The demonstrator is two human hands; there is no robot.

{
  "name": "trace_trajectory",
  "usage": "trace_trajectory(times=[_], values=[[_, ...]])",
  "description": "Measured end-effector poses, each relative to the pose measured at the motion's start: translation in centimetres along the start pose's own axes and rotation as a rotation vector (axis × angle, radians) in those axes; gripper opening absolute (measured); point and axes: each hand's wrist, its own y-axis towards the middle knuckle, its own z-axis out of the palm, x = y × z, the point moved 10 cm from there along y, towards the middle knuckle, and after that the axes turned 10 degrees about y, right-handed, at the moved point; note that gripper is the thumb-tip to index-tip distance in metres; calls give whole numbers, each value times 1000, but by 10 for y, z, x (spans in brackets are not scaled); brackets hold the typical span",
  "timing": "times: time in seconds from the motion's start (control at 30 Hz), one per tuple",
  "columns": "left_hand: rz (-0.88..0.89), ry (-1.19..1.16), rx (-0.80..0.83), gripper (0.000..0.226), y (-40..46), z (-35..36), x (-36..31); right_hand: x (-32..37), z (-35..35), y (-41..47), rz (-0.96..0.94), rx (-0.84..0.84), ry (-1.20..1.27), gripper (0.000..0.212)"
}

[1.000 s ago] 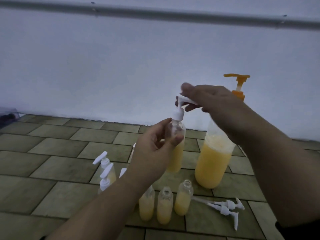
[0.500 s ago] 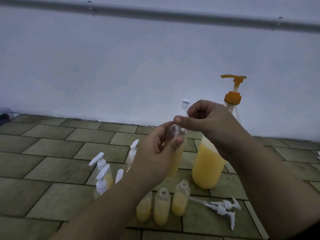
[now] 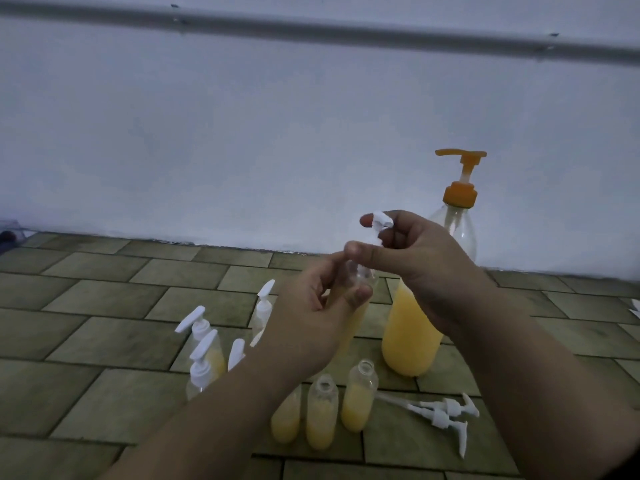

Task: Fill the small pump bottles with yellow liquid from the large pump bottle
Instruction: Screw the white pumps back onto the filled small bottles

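Nearest, three open small clear bottles [image 3: 322,410] with yellow liquid stand on the tiled floor [image 3: 104,341], loose white pumps [image 3: 440,412] beside them. Above, the left hand [image 3: 311,320] grips a filled small bottle [image 3: 353,306]; the right hand [image 3: 408,251] pinches its white pump top [image 3: 381,223]. Next, I think, twist it tight. Behind stands the large orange-pump bottle [image 3: 415,334], then the white wall [image 3: 242,133].

A bare indoor corner, likely a home or back room: work happens on a floor of greenish-brown tiles [image 3: 104,306] against a plain white wall [image 3: 242,133], with a grey pipe [image 3: 311,29] running along it.
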Motion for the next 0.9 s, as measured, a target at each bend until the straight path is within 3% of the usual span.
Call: trace_trajectory(times=[0.17, 0.27, 0.4, 0.53, 0.63, 0.73, 0.9], values=[[-26, -34, -10, 34, 0, -2, 1, -2, -6, 1, 15, 8, 65, 34], [-35, -39, -14, 29, -3, -2, 0, -8, -6, 0, 17, -16, -3, 43], [-38, -49, -5, 32, -2, -2, 2, -7, 0, -3, 38, 43, 49, 36], [-43, -9, 18, 28, -2, 2, 3, -11, -6, -3, 3, -84, -119, 47], [-52, -24, 10, 22, 0, -1, 3, -14, -3, -3, 72, -3, -52, 47], [-37, 17, 9, 25, 2, -1, 2, -20, -12, -4, 87, -115, 80, 47], [-33, 99, -34, 22, 3, 2, 6, -28, -18, -6, 46, -268, 63, 19]])
